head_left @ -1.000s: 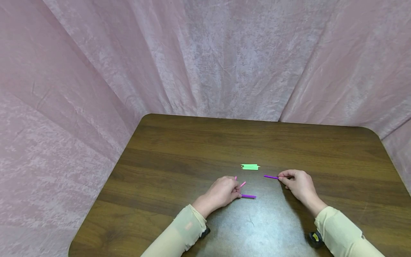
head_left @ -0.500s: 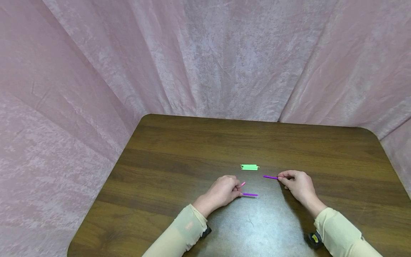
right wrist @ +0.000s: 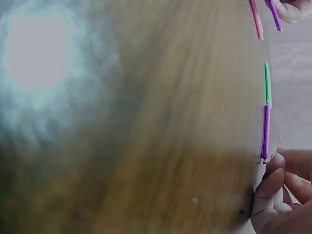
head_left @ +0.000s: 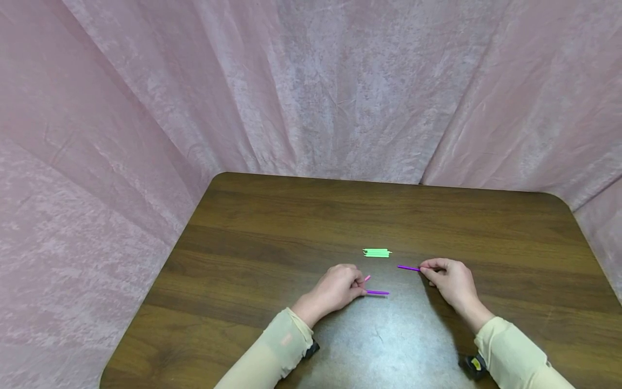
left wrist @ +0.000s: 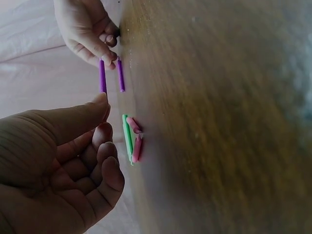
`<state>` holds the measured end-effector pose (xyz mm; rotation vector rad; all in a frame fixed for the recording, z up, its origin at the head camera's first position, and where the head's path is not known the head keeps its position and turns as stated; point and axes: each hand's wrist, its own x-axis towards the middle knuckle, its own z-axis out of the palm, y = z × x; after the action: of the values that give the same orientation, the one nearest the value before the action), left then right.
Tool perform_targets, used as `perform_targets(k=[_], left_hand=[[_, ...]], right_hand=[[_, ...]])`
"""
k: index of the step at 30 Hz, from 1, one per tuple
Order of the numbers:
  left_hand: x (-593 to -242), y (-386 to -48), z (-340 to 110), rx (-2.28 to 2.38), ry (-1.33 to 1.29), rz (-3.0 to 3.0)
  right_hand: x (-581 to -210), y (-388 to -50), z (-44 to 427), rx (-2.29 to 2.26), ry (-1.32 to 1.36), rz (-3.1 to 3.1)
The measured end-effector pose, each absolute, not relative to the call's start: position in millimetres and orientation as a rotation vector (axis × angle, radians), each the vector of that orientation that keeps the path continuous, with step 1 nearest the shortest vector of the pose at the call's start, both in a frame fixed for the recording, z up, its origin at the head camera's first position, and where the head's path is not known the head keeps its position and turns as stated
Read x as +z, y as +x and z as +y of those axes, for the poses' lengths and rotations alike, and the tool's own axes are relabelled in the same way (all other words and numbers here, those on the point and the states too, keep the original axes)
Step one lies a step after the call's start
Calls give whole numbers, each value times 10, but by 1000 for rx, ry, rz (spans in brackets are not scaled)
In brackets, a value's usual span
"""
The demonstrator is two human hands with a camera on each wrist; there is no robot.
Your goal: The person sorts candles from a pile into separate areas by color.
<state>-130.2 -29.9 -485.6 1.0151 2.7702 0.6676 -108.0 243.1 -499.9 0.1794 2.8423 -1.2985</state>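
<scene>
My left hand (head_left: 337,289) pinches a thin purple candle (head_left: 378,293) between thumb and index finger, held a little above the table and pointing right. To the right, my right hand (head_left: 452,278) pinches the wick end of a second purple candle (head_left: 408,268), which lies low along the tabletop and points left. Two pink candles (left wrist: 137,148) rest near my left hand, mostly hidden behind its fingers in the head view. Several green candles (head_left: 376,253) lie side by side in a neat row beyond both hands.
The brown wooden table (head_left: 272,216) has rounded far corners and a bright glare near its front. Pink velvety curtains (head_left: 350,97) hang behind it and along its left side. A dark device (head_left: 473,366) is strapped beneath the right sleeve.
My left hand has raised its purple candle slightly off the table. A pink candle's tip that showed above that hand is now hidden behind it. The right hand stays nearly still.
</scene>
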Motion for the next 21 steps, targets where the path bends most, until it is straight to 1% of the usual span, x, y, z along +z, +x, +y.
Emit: perform_targets(k=[11,21], left_hand=[[-4900,-1353,-260,688,1011,2783],[-4861,-1409,-184,725,977,2756]], right_hand=[[-4954,-991,2394,-1333,243,2820],[-4899,-872,2295,-1443,266,2778]])
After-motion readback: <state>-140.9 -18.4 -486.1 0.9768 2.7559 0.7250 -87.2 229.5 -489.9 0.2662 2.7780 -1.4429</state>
